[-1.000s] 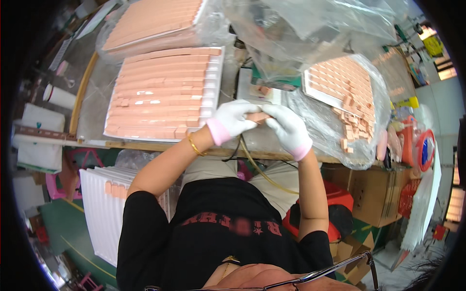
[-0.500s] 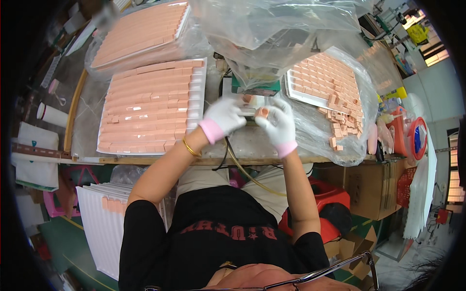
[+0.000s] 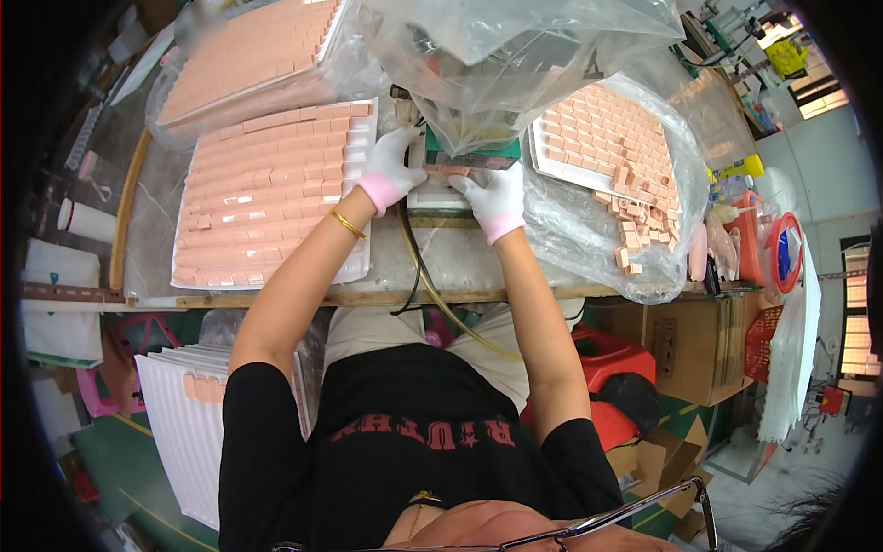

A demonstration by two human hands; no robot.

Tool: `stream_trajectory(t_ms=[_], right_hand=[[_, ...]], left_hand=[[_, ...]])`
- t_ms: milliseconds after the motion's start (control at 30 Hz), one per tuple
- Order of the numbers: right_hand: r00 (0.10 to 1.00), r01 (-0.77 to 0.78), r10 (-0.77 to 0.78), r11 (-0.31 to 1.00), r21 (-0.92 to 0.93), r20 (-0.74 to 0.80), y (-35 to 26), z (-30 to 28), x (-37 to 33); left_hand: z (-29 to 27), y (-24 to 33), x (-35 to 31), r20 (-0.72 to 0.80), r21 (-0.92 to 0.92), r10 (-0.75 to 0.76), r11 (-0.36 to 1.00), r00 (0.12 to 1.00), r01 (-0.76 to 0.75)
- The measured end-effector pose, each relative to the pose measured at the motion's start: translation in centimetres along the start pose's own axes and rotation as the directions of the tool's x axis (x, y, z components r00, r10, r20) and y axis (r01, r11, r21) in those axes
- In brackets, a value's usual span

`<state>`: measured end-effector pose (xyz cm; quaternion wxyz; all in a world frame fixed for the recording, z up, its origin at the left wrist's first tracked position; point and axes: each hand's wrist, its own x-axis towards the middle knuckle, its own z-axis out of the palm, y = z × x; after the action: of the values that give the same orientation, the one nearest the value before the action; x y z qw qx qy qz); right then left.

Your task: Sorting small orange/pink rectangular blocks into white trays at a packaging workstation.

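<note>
Both my hands wear white gloves with pink cuffs and sit at a small bench machine with a green head (image 3: 478,158). My left hand (image 3: 397,167) is at its left side, fingers and thumb apart. My right hand (image 3: 498,195) is at its right side, thumb pointing inward; its other fingers are partly hidden by the machine and the plastic. Between the thumbs, under the green head, lies a small pink block (image 3: 448,170), above the machine's pale base (image 3: 440,201). Clear plastic sheeting (image 3: 515,64) hangs over the machine.
Left of the machine, a white ribbed tray (image 3: 354,166) carries rows of pink blocks, with another loaded tray (image 3: 258,60) behind. At right, a tray of blocks (image 3: 602,138) and loose blocks (image 3: 635,230) rest on plastic film. A hose (image 3: 432,299) hangs off the table edge (image 3: 276,299).
My right hand has carried the small pink block away from me to the machine. My left hand has moved left and forward to the machine's side.
</note>
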<state>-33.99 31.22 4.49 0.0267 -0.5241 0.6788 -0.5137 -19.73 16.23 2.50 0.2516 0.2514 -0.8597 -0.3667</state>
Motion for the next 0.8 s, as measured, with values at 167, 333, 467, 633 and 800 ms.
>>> stream_trajectory(t_ms=[167,333,467,633,800], right_hand=[[1.0,-0.005,0.005,1.0,-0.016,0.003,-0.2,-0.1,-0.1],[0.999,-0.046,0.045,0.998,0.032,0.024,-0.3,-0.2,-0.2],[1.0,-0.002,0.002,1.0,-0.03,0.01,0.1,0.0,-0.4],[0.995,-0.102,0.101,0.991,0.088,0.015,1.2,0.1,-0.2],[0.994,-0.097,0.091,0.99,0.106,0.06,0.4,0.1,0.5]], left_hand=[[0.0,0.5,0.0,-0.041,0.02,0.07,0.997,0.997,-0.069],[-0.3,1.3,0.1,0.002,-0.016,0.069,0.998,0.998,-0.069],[0.0,0.4,0.3,0.003,-0.008,0.089,0.996,0.996,-0.089],[0.4,0.8,0.7,0.014,-0.021,0.086,0.996,0.996,-0.086],[0.1,0.4,1.1,-0.018,-0.036,0.115,0.993,0.993,-0.115]])
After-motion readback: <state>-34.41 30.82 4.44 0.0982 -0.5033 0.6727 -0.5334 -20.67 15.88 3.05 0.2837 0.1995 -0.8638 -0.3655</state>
